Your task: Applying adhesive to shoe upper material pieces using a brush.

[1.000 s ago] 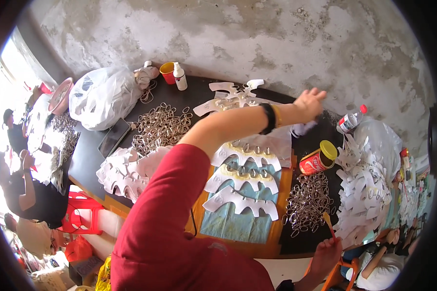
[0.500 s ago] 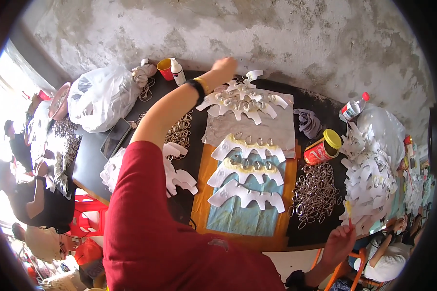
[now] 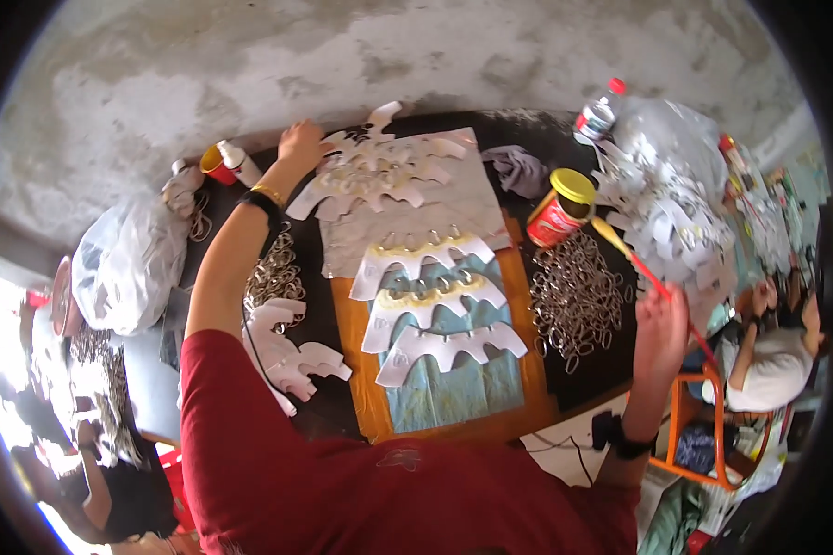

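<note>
My left hand (image 3: pixel 303 143) reaches to the far side of the table, beside a stack of white scalloped pieces (image 3: pixel 389 171) with metal rings and yellowish glue. Its fingertips are too small to read. In my right hand (image 3: pixel 662 324) is a brush (image 3: pixel 646 271) with a red handle and yellow tip, raised near the red can (image 3: pixel 557 215). Three more scalloped pieces lie in the middle: the far one (image 3: pixel 423 258) and the middle one (image 3: pixel 435 301) bear yellowish glue and upright rings. The nearest piece (image 3: pixel 451 350) looks plain white, with small metal bits along its upper edge.
Loose metal rings (image 3: pixel 578 301) lie heaped right of the blue cloth (image 3: pixel 453 400); further rings (image 3: pixel 276 268) lie left. White pieces (image 3: pixel 685 240) pile up far right, near a bottle (image 3: pixel 599 113). A plastic bag (image 3: pixel 130 264) stands left. People sit at both sides.
The view has shifted and turned. My left hand has come down from above the stack to its left edge. My right hand has raised the brush from the near edge toward the can.
</note>
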A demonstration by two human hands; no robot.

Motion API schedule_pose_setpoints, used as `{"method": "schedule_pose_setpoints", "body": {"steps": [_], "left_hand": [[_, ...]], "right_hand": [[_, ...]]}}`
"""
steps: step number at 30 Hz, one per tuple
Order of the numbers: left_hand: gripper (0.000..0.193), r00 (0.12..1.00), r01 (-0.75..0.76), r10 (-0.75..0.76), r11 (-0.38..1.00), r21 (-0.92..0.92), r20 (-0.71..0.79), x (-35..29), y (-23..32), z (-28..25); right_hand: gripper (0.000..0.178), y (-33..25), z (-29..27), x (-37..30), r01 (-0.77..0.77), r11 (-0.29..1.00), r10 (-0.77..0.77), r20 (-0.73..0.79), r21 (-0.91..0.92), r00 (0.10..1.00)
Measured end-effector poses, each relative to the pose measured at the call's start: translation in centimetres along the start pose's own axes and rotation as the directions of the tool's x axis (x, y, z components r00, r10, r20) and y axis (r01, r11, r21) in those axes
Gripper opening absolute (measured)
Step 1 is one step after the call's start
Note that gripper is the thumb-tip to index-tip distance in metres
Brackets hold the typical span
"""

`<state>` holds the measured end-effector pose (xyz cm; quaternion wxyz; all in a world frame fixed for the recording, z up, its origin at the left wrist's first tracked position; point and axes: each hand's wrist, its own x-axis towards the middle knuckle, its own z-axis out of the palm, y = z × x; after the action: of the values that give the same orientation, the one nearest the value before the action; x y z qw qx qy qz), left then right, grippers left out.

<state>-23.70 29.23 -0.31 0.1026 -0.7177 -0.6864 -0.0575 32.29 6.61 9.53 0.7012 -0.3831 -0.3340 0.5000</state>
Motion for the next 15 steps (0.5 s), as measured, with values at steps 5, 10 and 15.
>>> {"method": "schedule_pose_setpoints", "body": {"steps": [5, 10, 15], "left_hand": [[0.029, 0.998, 0.062, -0.058, 0.967, -0.247, 0.022, 1.0, -0.2, 1.2], [0.020, 0.992, 0.105, -0.129, 0.827, -0.553, -0.004, 0.6, 0.2, -1.9], [0.021, 0.990, -0.020, -0.065, 0.808, -0.590, -0.123, -0.3, 4.0, -7.8]], "right_hand": [[0.022, -0.3, 1.8, 2.4, 0.259, 0.867, -0.235, 0.110, -0.427, 0.966], [0.024, 1.2, 1.7, 3.9, 0.244, 0.790, -0.186, 0.161, -0.562, 0.969], [0.024, 3.3, 1.1, 5.6, 0.176, 0.863, -0.138, 0.114, -0.473, 0.984]]}}
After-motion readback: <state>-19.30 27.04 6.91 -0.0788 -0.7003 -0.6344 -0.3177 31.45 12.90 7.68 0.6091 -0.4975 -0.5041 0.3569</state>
